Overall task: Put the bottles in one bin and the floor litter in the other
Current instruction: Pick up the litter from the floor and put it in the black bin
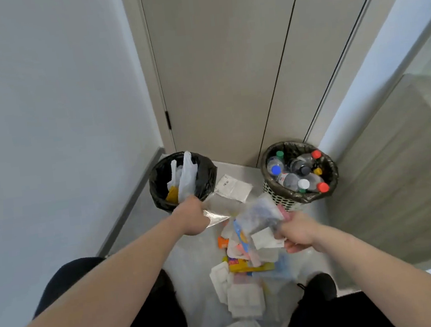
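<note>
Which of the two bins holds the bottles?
The mesh bin on the right, beside the right hand; capped bottles fill it. The black-lined bin on the left holds plastic bags only.

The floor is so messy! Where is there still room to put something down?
Bare floor shows between the left wall and the black bin. The middle, between both shoes, is crowded with litter. The bottle bin looks nearly full.

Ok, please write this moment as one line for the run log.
left hand: holds clear plastic wrapper beside black-lined bin | right hand: grips bunch of wrappers | bottles: in mesh bin
</note>
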Tool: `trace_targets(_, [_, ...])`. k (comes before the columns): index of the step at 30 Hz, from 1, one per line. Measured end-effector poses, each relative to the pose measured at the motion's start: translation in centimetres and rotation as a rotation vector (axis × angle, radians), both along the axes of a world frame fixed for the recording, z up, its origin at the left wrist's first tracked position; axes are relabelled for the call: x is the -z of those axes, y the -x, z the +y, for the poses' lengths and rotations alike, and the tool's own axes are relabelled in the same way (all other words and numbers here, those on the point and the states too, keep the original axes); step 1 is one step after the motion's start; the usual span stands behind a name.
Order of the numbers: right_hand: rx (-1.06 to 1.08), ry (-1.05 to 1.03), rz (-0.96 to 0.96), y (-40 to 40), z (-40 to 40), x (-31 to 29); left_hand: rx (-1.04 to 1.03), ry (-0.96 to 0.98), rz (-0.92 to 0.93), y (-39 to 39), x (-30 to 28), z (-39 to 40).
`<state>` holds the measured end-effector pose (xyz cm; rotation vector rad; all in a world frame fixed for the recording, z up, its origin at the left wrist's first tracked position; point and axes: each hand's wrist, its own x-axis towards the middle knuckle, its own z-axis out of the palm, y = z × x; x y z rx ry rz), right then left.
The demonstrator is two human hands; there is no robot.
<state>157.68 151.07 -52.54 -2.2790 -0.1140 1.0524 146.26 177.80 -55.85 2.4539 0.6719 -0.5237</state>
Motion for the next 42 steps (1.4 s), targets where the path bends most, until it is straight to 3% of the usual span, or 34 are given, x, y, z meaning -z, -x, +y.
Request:
trace_targets(5, [-0.035, -0.195, -0.109, -2.5, 1.8, -5.0, -0.212, 0.129, -0.218, -1.0, -4.9, 3.8])
trace_targets(9, [0.05, -0.287, -0.078, -3.4, 2.9, -4.3, -0.418, 0.213, -0.279, -1.4, -4.1, 7.1])
trace_targets(15, [0.007, -0.328, -0.067, -4.5, 8.1, -2.9, -0.674, 0.439, -0.278, -3.2, -1.9, 10.0])
trace_targets(30, [0.043, -0.345, -0.042, -5.2, 16.8, 0.6, -0.81, 0.447, -0.242, -6.0, 3.9, 15.5])
trace_targets(34, [0.043, -0.326, -0.035, -4.7, 18.0, 1.1, -0.819, 0.503, -0.247, -6.0, 3.9, 15.9])
trace_targets(38, [0.063, -0.295, -0.051, -4.7, 18.5, 1.6, -0.868, 0.697, -0.215, -5.5, 2.9, 16.0])
trace_targets(42, [0.082, -0.253, -0.062, -4.6, 18.6, 2.3, -0.774, 0.58, -0.114, -4.0, 3.5, 16.3])
